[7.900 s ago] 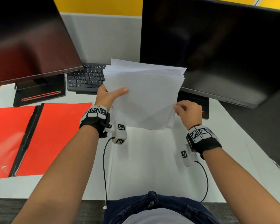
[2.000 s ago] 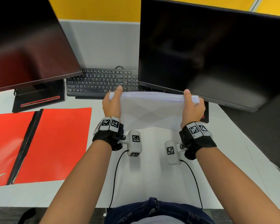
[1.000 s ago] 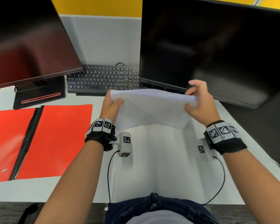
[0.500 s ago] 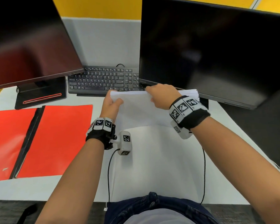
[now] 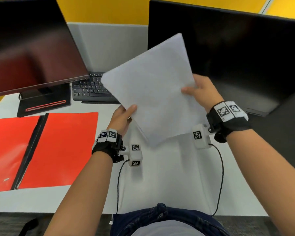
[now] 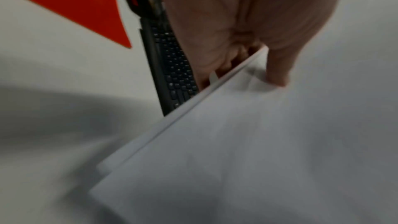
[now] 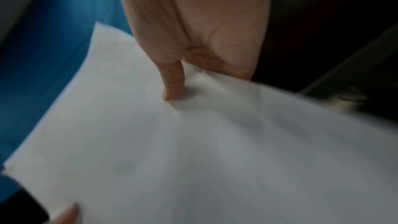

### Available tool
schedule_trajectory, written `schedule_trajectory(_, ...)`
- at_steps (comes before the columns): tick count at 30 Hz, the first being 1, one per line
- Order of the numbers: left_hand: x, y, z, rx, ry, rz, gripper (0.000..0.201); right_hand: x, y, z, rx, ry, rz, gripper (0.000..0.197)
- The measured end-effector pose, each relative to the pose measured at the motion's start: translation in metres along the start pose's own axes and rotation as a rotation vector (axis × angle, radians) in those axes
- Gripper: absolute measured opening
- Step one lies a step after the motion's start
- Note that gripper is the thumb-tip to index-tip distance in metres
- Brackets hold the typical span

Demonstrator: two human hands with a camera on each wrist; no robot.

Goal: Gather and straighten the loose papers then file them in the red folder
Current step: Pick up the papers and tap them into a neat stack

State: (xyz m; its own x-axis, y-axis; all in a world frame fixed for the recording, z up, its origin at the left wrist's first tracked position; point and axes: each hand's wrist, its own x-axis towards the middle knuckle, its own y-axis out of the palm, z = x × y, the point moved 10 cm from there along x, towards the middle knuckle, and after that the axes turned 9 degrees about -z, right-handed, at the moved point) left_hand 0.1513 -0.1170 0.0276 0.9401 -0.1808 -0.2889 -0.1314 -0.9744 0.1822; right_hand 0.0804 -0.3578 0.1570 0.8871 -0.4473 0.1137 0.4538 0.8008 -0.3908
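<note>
White surface (image 5: 169, 181) is sitting under two dark screens (image 5: 228, 53). Open red folder (image 5: 63, 147) is lying flat on its left side. Both hands are holding the papers (image 5: 153, 92) up, tilted: left hand (image 5: 120, 119) pinching the lower edge, right hand (image 5: 201, 92) pinching the right edge.

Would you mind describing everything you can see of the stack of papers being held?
The stack of papers is plain white and blank on its visible face, its edges nearly flush, with a few sheets slightly offset at the lower left edge. It is lifted off the desk, rotated diagonally, in front of the keyboard and right monitor. The left hand pinches its lower left edge, thumb on top; the right hand grips its right edge.
</note>
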Motion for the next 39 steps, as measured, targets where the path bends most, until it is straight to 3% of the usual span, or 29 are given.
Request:
schedule_trajectory(4, -0.002, 0.007, -0.046, 0.199, 0.326, -0.077, 0.037, -0.019, 0.008, -0.055, 0.233, 0.16, -0.1, 0.035)
schedule_trajectory(7, -0.008, 0.008, -0.049, 0.338, 0.442, -0.143, 0.036, -0.041, 0.016, -0.084, 0.3, 0.236, -0.196, 0.035)
schedule_trajectory(11, -0.009, 0.002, -0.02, 0.425, 0.35, -0.184, 0.034, -0.061, 0.039, -0.109, 0.283, 0.304, -0.201, 0.042)
schedule_trajectory(19, 0.0, 0.001, -0.002, 0.488, 0.222, -0.103, 0.046, -0.067, 0.064, -0.102, 0.317, 0.325, -0.239, 0.071)
schedule_trajectory(24, 0.003, -0.003, -0.006, 0.661, 0.285, -0.051, 0.048, -0.055, 0.053, -0.097, 0.27, 0.255, -0.294, 0.064)
schedule_trajectory(30, 0.009, 0.0, -0.011, 0.896, 0.404, -0.003, 0.04, -0.036, 0.025, -0.087, 0.116, 0.131, -0.227, 0.051)
schedule_trajectory(34, 0.007, 0.0, -0.019, 0.847, 0.443, -0.047, 0.034, -0.035, 0.026, -0.09, 0.185, 0.141, -0.232, 0.052)
schedule_trajectory(39, -0.008, 0.008, -0.064, 0.408, 0.47, -0.128, 0.046, -0.037, 0.032, -0.093, 0.361, 0.194, -0.229, 0.064)
